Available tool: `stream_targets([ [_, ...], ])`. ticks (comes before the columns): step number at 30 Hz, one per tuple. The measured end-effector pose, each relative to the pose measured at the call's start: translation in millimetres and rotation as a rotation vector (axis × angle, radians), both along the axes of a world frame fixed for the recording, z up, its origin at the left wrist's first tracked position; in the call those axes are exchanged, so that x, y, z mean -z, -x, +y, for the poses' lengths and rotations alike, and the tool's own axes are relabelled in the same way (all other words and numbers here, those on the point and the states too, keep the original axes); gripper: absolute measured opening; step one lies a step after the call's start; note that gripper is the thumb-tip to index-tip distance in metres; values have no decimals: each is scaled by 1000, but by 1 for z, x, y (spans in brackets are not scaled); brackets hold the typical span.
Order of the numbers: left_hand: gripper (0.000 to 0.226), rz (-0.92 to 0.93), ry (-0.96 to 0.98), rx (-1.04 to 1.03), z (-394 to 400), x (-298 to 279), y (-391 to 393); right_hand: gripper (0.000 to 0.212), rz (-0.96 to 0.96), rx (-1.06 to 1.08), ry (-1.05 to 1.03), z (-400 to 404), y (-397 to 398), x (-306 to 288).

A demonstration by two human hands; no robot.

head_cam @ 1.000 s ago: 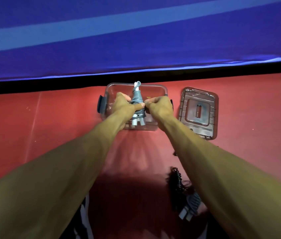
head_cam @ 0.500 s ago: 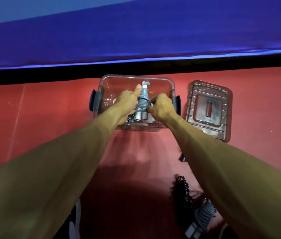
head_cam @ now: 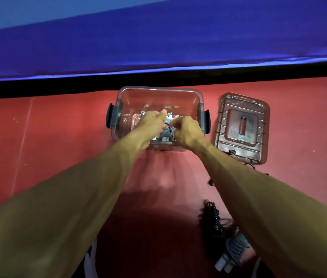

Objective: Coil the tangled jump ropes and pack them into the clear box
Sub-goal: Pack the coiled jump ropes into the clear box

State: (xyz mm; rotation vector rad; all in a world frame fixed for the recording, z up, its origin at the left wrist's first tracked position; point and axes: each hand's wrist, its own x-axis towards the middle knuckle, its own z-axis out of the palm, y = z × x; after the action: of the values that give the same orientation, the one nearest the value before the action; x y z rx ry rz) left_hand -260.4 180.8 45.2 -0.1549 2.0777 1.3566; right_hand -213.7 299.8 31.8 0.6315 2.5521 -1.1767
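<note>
Head view, nearest me at about five o'clock: a coiled grey rope point(head_cam: 237, 244) lies beside a black rope point(head_cam: 211, 219) on the red floor point(head_cam: 58, 147), close by my right forearm, I'd guess parked within easy reach because they go in next. Farther out, towards twelve o'clock, both my arms reach into the clear box point(head_cam: 159, 91). My left hand point(head_cam: 151, 121) lies over the grey bundle point(head_cam: 166, 132) inside the box, fingers stretched forward and fairly straight, seemingly pressing it down so the coils stay wound. My right hand point(head_cam: 186, 130) sits at the bundle's three o'clock side, fingers curled in towards the cord; I cannot tell whether they pinch it or only steady it. The bundle rests low in the near half of the box, which leaves the far half free. At three o'clock from the box the lid point(head_cam: 242, 127) lies flat, well clear of the opening so nothing blocks packing.
</note>
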Motion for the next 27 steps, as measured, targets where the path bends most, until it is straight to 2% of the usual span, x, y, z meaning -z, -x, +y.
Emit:
stream_targets([
  [3, 21, 68, -5, -62, 6, -11, -19, 36, 158, 176, 44, 4, -27, -19],
  [6, 24, 69, -9, 0, 22, -19, -54, 31, 113, 224, 35, 14, -63, -31],
  [9, 27, 21, 20, 156, 43, -15, -101, 24, -19, 236, 2, 33, -111, -26],
  [16, 13, -18, 240, 729, 98, 4, -206, 20, -351, 403, 22, 74, -229, -3],
  [23, 9, -69, 413, 1123, 122, 29, -259, 31, -488, 464, 45, 93, -293, 18],
  [27, 19, -46, 485, 1222, 127, 42, -275, 20, -529, 469, 105, 93, -306, 35],
])
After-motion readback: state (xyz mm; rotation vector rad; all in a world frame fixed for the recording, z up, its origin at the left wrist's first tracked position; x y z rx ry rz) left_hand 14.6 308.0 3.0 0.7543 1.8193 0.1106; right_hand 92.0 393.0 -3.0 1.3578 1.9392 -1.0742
